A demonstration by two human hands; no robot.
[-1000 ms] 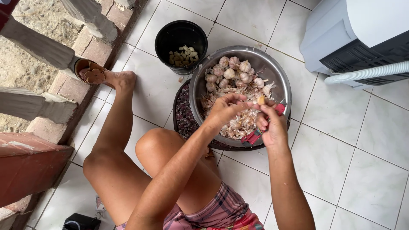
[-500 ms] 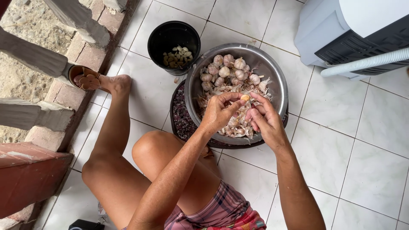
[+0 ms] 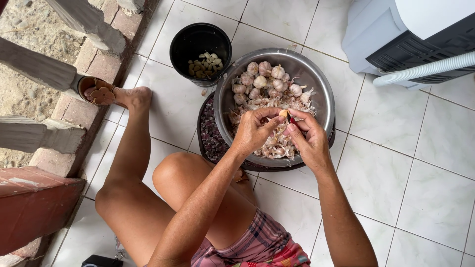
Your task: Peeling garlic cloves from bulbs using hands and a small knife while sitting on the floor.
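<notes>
Over the front of a steel bowl (image 3: pixel 322 94), my left hand (image 3: pixel 253 131) pinches a garlic clove (image 3: pixel 283 113) between thumb and fingers. My right hand (image 3: pixel 308 141) meets it from the right, fingers closed around a small red-handled knife (image 3: pixel 292 120) that is mostly hidden. The bowl holds whole garlic bulbs (image 3: pixel 262 79) at the back and loose papery skins (image 3: pixel 277 146) at the front. It rests on a dark round tray (image 3: pixel 209 138).
A black bucket (image 3: pixel 198 37) with peeled cloves (image 3: pixel 204 64) stands behind the bowl to the left. My bare leg (image 3: pixel 133 148) stretches left toward a brick ledge (image 3: pixel 74 109). A white appliance (image 3: pixel 410 34) with a ribbed hose (image 3: pixel 425 69) stands at the back right.
My hands rose from the skins at the bowl's front and came together around the clove. The left hand turned the clove toward the right hand's fingers.
</notes>
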